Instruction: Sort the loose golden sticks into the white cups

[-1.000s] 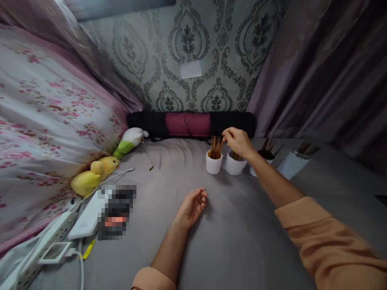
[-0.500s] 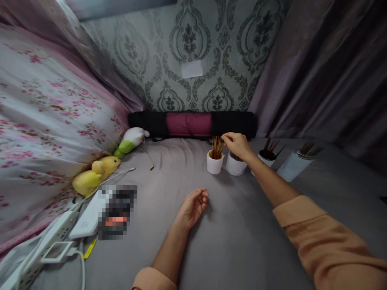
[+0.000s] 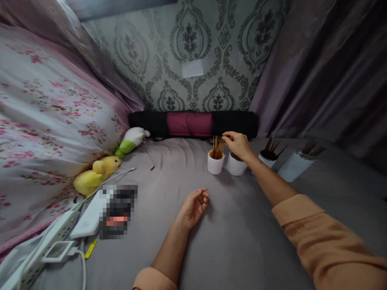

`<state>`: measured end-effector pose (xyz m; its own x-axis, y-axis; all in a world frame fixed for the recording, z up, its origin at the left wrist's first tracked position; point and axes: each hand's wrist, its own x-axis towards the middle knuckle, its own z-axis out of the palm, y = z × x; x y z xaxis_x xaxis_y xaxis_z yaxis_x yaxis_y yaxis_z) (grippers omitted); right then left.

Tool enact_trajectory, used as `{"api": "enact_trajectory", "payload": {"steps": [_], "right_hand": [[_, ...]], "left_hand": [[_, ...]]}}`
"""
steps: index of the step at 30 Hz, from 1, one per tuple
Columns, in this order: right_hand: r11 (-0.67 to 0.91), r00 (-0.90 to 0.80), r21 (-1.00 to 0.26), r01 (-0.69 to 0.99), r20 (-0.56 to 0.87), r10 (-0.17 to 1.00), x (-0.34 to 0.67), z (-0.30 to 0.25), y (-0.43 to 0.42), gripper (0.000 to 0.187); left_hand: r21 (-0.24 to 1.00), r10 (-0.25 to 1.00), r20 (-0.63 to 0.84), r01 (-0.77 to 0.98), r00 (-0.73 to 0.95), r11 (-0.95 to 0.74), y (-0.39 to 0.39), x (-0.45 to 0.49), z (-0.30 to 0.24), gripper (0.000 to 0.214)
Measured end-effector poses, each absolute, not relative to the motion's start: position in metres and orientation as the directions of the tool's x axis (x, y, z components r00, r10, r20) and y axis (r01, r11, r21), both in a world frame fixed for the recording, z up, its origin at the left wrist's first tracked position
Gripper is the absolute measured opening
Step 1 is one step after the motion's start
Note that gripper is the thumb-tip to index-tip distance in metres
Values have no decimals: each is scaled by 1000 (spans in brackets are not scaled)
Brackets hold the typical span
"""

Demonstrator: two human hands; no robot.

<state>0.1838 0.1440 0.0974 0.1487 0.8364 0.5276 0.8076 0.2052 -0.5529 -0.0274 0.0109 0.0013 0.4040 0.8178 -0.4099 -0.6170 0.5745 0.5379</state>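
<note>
My right hand (image 3: 237, 143) reaches over the white cups, its fingertips pinched together at the top of a thin brown stick. That stick leans at the right side of the left white cup (image 3: 215, 166), which holds several upright thin sticks (image 3: 216, 147). Below the same hand stands a second white cup (image 3: 236, 167), its contents partly hidden by the hand. My left hand (image 3: 194, 207) rests on the grey sheet (image 3: 229, 237), fingers loosely curled and slightly apart, with nothing in them.
Rightward stand a dark-mouthed white cup (image 3: 267, 161) and a tilted pale jar (image 3: 294, 165), both with sticks. One loose thin stick (image 3: 152, 167) lies on the sheet. At left are plush toys (image 3: 96, 173), a white power bank (image 3: 90, 215) and a power strip (image 3: 57, 229). A black-and-maroon roll (image 3: 190, 123) lies along the wall.
Both hands keep almost the same place and pose. The whole view has shifted very slightly.
</note>
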Motion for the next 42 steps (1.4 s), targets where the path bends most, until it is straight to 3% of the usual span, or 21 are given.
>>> {"api": "enact_trajectory", "payload": {"steps": [26,42], "right_hand": [[254,134,-586,770,537,833,185,99,141,28],[271,234,-599,753,629,742,187,104,124,27]], "left_hand": [[538,818,-412,-618,401,574,11,-28,1,13],[538,825,-392,-627,407,564,11,-29,-1,14]]}}
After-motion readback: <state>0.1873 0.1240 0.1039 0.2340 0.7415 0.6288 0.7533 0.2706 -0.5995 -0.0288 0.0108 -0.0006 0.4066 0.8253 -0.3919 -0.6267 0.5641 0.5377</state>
